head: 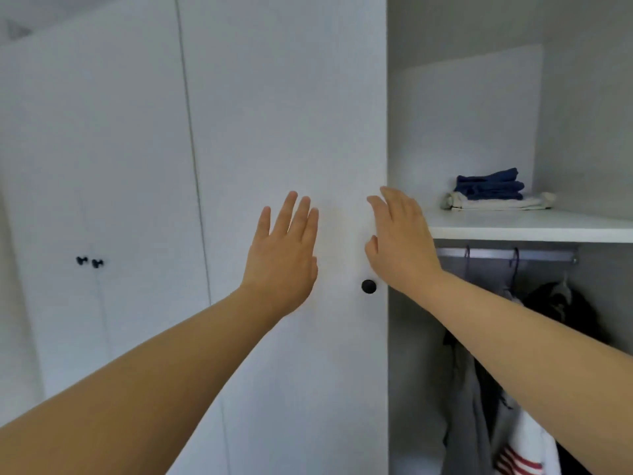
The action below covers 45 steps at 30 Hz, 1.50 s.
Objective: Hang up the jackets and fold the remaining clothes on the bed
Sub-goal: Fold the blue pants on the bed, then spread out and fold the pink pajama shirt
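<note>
Smooth, matte white wardrobe doors (102, 149) fill the left of the view, with a pair of small knobs (89, 261) in black on the farther panels. A person's left hand (284, 255) lies flat against the nearest door (284, 114), fingers (301, 214) straight and slightly spread, just left of a round black knob (368, 286). The right hand (400, 245), fingers (394, 200) straight and close together, holds nothing and sits at that door's right edge above the knob; whether it touches the panel cannot be told. To the right the wardrobe stands open. On a flat white shelf (531, 228) rests a folded pile: dark blue cloth (489, 185) stacked on a pale garment (496, 202). Beneath the shelf a grey metal rail (507, 254) carries thin hangers (515, 265), and the jackets (561, 303) hang from it, one black, one soft grey, with white fabric striped in red at the bottom.
</note>
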Each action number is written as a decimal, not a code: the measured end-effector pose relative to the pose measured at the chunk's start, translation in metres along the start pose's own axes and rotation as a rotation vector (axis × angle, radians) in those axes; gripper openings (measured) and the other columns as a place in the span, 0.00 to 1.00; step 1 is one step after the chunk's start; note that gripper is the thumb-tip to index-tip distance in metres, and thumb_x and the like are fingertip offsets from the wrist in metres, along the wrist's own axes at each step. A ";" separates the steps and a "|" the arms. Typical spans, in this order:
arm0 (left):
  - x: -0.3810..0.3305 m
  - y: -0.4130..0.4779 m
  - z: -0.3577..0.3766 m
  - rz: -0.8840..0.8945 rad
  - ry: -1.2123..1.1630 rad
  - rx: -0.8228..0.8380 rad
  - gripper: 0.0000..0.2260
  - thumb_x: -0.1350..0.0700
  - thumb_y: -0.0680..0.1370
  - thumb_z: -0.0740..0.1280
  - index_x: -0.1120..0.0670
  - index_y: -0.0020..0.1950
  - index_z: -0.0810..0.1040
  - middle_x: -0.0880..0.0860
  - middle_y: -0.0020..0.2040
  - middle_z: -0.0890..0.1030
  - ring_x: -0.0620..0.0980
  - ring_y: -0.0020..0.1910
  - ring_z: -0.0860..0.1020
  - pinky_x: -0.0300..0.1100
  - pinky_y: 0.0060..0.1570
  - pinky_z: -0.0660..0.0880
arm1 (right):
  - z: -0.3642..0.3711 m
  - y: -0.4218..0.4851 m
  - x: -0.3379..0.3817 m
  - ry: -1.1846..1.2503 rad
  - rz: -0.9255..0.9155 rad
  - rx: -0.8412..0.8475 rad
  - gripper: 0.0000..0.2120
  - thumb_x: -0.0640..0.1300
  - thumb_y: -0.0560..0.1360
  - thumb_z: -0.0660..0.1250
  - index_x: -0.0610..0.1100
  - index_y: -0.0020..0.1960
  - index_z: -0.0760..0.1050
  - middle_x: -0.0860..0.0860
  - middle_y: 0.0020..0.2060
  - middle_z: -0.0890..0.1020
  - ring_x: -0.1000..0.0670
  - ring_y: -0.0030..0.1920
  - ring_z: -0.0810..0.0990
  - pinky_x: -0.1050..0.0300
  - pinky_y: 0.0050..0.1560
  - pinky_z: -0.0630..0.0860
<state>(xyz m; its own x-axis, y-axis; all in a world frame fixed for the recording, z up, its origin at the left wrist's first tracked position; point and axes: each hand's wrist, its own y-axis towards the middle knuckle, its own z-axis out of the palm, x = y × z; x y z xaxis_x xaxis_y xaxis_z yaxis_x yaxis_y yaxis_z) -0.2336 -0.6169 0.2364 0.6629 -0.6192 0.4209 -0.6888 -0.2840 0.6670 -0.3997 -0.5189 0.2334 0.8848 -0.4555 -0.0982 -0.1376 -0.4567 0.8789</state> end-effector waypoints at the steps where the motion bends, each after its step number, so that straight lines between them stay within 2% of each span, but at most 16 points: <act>1: 0.013 -0.017 0.006 -0.031 -0.006 0.034 0.30 0.46 0.83 0.48 0.57 0.77 0.37 0.56 0.78 0.38 0.58 0.76 0.34 0.56 0.73 0.39 | 0.007 -0.007 0.021 0.052 -0.003 0.033 0.27 0.35 0.70 0.64 0.35 0.69 0.66 0.36 0.69 0.67 0.37 0.71 0.64 0.41 0.72 0.59; 4: 0.050 -0.072 0.024 -0.126 0.003 0.152 0.30 0.46 0.82 0.48 0.56 0.77 0.35 0.57 0.78 0.38 0.58 0.76 0.35 0.57 0.73 0.40 | 0.029 -0.026 0.085 0.184 -0.051 0.168 0.28 0.37 0.74 0.62 0.37 0.73 0.61 0.38 0.74 0.61 0.39 0.75 0.57 0.45 0.75 0.50; 6: 0.072 -0.114 0.038 -0.199 0.015 0.233 0.31 0.46 0.82 0.47 0.56 0.77 0.33 0.57 0.78 0.37 0.58 0.76 0.35 0.57 0.74 0.40 | 0.045 -0.041 0.131 0.272 -0.098 0.226 0.28 0.38 0.74 0.61 0.38 0.74 0.60 0.39 0.75 0.58 0.40 0.76 0.54 0.46 0.75 0.48; 9: 0.095 -0.188 0.059 -0.331 0.048 0.383 0.31 0.46 0.82 0.48 0.55 0.76 0.33 0.56 0.78 0.37 0.57 0.76 0.35 0.57 0.74 0.41 | 0.069 -0.076 0.204 0.382 -0.173 0.324 0.28 0.38 0.74 0.62 0.38 0.73 0.62 0.39 0.75 0.58 0.40 0.75 0.55 0.46 0.75 0.50; 13: 0.119 -0.298 0.087 -0.509 0.088 0.566 0.31 0.46 0.82 0.48 0.54 0.77 0.33 0.55 0.78 0.36 0.57 0.76 0.35 0.57 0.74 0.41 | 0.098 -0.144 0.299 0.543 -0.293 0.415 0.27 0.37 0.71 0.64 0.36 0.69 0.66 0.37 0.72 0.63 0.38 0.73 0.60 0.41 0.73 0.58; 17: 0.122 -0.430 0.106 -0.675 0.094 0.738 0.31 0.46 0.83 0.50 0.54 0.77 0.35 0.55 0.78 0.37 0.57 0.77 0.36 0.57 0.74 0.43 | 0.112 -0.241 0.391 0.693 -0.377 0.577 0.26 0.39 0.72 0.63 0.36 0.70 0.66 0.38 0.73 0.62 0.39 0.74 0.59 0.42 0.72 0.58; 21: 0.112 -0.571 0.120 -0.861 0.113 0.890 0.31 0.46 0.82 0.51 0.53 0.78 0.37 0.55 0.78 0.38 0.57 0.77 0.38 0.57 0.74 0.45 | 0.108 -0.351 0.477 0.820 -0.488 0.793 0.26 0.42 0.76 0.60 0.40 0.73 0.60 0.41 0.75 0.55 0.42 0.75 0.53 0.47 0.74 0.52; 23: 0.106 -0.639 0.122 -0.986 0.098 0.953 0.31 0.48 0.82 0.52 0.53 0.78 0.37 0.54 0.78 0.39 0.56 0.77 0.39 0.57 0.74 0.44 | 0.103 -0.403 0.521 0.862 -0.565 0.866 0.27 0.43 0.77 0.60 0.41 0.74 0.57 0.42 0.76 0.53 0.43 0.76 0.50 0.45 0.75 0.52; 26: 0.096 -0.740 0.123 -1.133 0.110 1.034 0.31 0.49 0.82 0.53 0.52 0.78 0.37 0.54 0.78 0.38 0.56 0.77 0.38 0.57 0.74 0.43 | 0.090 -0.476 0.586 0.921 -0.661 0.918 0.27 0.44 0.78 0.61 0.42 0.74 0.57 0.43 0.76 0.54 0.44 0.77 0.50 0.45 0.76 0.49; 31: 0.075 -0.890 0.121 -1.310 0.161 1.078 0.32 0.49 0.82 0.55 0.52 0.78 0.38 0.54 0.78 0.38 0.55 0.77 0.40 0.58 0.74 0.46 | 0.065 -0.601 0.677 1.035 -0.841 0.921 0.28 0.46 0.77 0.62 0.41 0.74 0.59 0.42 0.75 0.57 0.43 0.75 0.54 0.44 0.75 0.53; 37: 0.026 -1.033 0.095 -1.505 0.121 1.142 0.33 0.51 0.81 0.58 0.52 0.78 0.40 0.54 0.79 0.40 0.55 0.77 0.41 0.57 0.74 0.47 | 0.016 -0.735 0.731 1.042 -0.947 1.067 0.30 0.47 0.77 0.62 0.42 0.75 0.55 0.42 0.76 0.54 0.44 0.76 0.52 0.44 0.74 0.51; 42: -0.023 -1.118 0.031 -1.527 0.135 1.247 0.35 0.52 0.79 0.60 0.52 0.79 0.41 0.54 0.79 0.40 0.56 0.77 0.40 0.58 0.74 0.46 | -0.050 -0.810 0.736 0.981 -1.058 1.124 0.32 0.47 0.76 0.62 0.40 0.75 0.55 0.41 0.75 0.55 0.44 0.76 0.54 0.46 0.73 0.53; 45: -0.048 -1.160 -0.017 -1.531 0.170 1.334 0.34 0.50 0.78 0.62 0.51 0.79 0.47 0.55 0.79 0.43 0.58 0.77 0.39 0.61 0.72 0.44 | -0.091 -0.841 0.737 0.961 -1.094 1.149 0.32 0.47 0.76 0.63 0.40 0.75 0.55 0.41 0.75 0.55 0.43 0.75 0.55 0.47 0.73 0.55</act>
<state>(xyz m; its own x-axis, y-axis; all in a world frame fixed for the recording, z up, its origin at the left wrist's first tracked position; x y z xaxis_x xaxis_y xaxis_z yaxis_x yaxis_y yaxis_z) 0.5384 -0.2458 -0.5471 0.7524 0.6386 0.1618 0.6554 -0.7010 -0.2810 0.4088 -0.4011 -0.5355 0.6376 0.7123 0.2933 0.7653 -0.6292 -0.1356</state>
